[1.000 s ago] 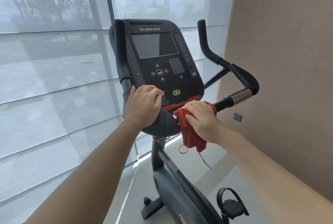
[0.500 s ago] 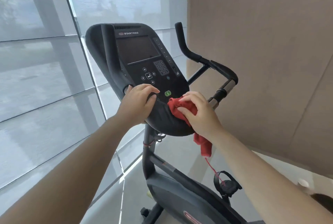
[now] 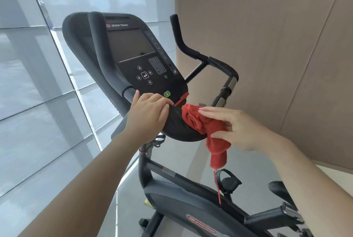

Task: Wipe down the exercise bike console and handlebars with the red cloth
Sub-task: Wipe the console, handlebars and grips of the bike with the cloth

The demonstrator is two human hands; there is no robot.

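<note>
Right-hand grip (image 3: pixel 238 128): wide, with fingers straight and laid flat on the red cloth (image 3: pixel 200 122); the thumb touches a lower fold.
Cloth position: bunched against the lower right edge of the console (image 3: pixel 133 49), centre of frame. Its tail hangs down, trailing a loose thread.
Left-hand grip (image 3: pixel 149 114): fingers curled over the console's lower edge, holding it, just beside the green button (image 3: pixel 166 94).
Console: black, screen dark, tilted, upper centre.
Handlebars (image 3: pixel 191 51): black; one bar rises right of the console, another crosses its left side.
Surroundings: strapped pedal (image 3: pixel 227 179) below the cloth; window blinds (image 3: pixel 38 103) at left; beige wall (image 3: pixel 267 45) at right.
</note>
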